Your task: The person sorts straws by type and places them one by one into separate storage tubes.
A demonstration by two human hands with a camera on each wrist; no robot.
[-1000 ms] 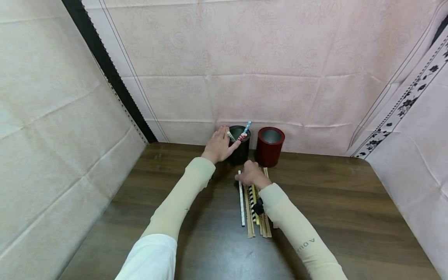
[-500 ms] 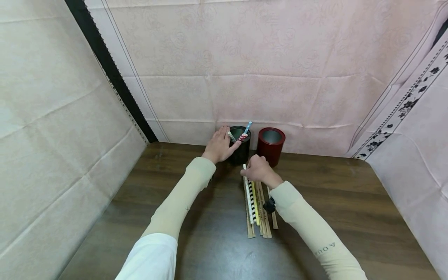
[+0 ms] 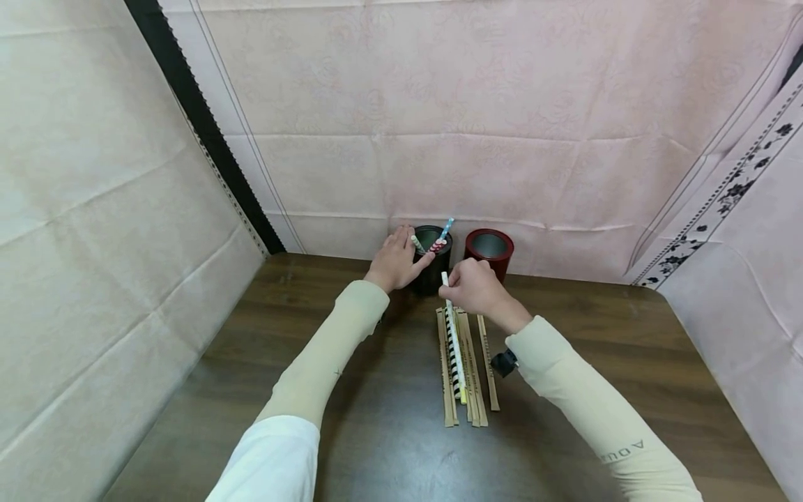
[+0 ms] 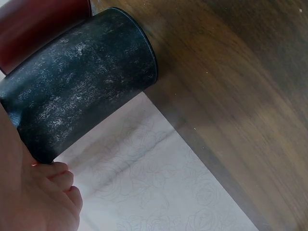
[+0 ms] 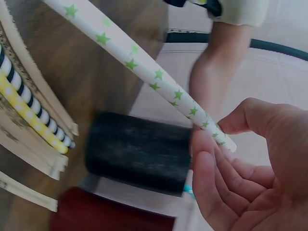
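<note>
My right hand pinches a white paper straw with green stars near one end, between thumb and fingertips. The straw slants up from the row on the table, its lower end over the other straws. My left hand rests against the left side of a black cup, fingers extended and thumb across its front. Inside that cup lean a blue straw, a red-and-white straw and a pale green-patterned straw. In the left wrist view, fingertips show by the cup's rim.
A red cup stands right of the black one, partly behind my right hand. On the wooden table lie a black-and-white striped straw, a yellow dotted straw and several brown paper strips. Pale cloth hangs behind.
My right hand has moved right and slightly up with the white straw, raising its upper end over the row. My left hand has stayed at the black cup.
</note>
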